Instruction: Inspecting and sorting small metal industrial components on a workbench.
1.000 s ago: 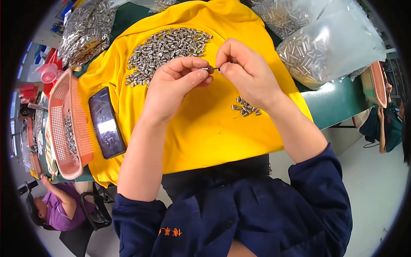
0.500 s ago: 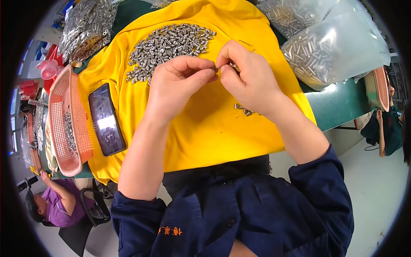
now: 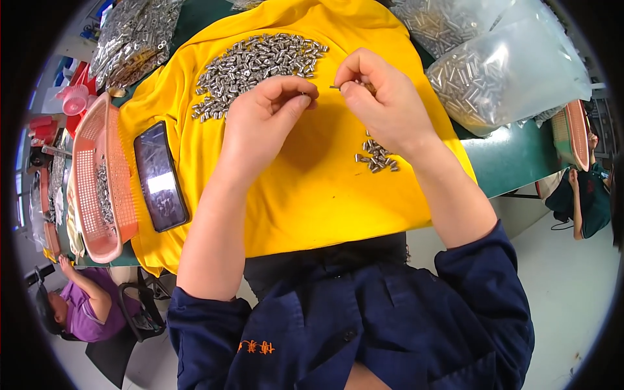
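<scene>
My left hand [image 3: 265,116] is closed, thumb against curled fingers, beside the large pile of small metal cylinders [image 3: 257,68] on the yellow cloth [image 3: 305,201]. Whatever it pinches is too small and covered to name. Across a short gap, my right hand [image 3: 390,107] is closed on a thin dark rod [image 3: 334,86], whose tip sticks out leftward from thumb and forefinger. More may be inside the curled fingers, but they hide it. Below the right hand lies a smaller group of metal cylinders [image 3: 376,156].
A phone [image 3: 160,179] lies on the cloth's left side, next to a pink plastic basket [image 3: 123,188] holding metal parts. Clear bags of metal parts stand at back left [image 3: 133,42] and right [image 3: 478,84] on the green table [image 3: 513,159]. Other people sit at both sides.
My hands have drawn apart from where their fingertips met, both moving slightly away from me. The rod's tip now shows at the right hand, and more of the smaller group is uncovered.
</scene>
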{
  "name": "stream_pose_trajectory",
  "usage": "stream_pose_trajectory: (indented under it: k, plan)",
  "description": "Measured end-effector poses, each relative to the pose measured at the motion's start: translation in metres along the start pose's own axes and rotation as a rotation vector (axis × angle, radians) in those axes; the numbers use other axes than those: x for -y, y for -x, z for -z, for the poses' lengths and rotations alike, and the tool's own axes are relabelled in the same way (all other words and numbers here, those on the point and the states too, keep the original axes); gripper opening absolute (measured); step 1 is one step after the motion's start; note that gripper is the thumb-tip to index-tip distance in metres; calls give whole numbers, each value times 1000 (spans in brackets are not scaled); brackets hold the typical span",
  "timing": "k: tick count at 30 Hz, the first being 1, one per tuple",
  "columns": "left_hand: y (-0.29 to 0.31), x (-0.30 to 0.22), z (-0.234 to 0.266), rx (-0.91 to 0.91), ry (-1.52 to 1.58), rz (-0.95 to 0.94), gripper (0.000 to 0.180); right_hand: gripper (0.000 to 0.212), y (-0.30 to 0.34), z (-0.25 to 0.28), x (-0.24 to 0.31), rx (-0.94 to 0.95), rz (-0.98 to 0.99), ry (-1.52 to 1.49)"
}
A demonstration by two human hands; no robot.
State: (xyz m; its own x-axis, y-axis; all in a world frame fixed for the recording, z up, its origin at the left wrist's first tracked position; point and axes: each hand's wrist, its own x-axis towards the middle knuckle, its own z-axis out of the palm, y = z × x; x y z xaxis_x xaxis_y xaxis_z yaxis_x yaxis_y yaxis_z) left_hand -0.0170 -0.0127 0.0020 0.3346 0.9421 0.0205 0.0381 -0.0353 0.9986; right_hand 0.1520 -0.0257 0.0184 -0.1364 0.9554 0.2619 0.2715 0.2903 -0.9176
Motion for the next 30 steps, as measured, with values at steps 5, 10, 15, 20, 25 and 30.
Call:
stream_pose_trajectory:
  k: [5, 10, 15, 20, 25, 30]
  plan:
    - [1, 3, 5, 9, 289, 33, 15, 6, 3, -1, -1, 21, 6, 0]
    - [3, 0, 3, 109, 603, 170, 16, 5, 3, -3, 0, 44, -3, -88]
    - [2, 1, -2, 94, 602, 186, 13, 5, 3, -1, 4, 79, -23, -142]
    - [2, 4, -3, 87, 560, 147, 13, 5, 5, -2, 6, 77, 98, -35]
    - [2, 2, -5, 43, 320, 96, 12, 5, 8, -5, 5, 56, 143, 295]
    - [1, 4, -8, -4, 419, 49, 11, 5, 6, -3, 2, 32, 39, 93]
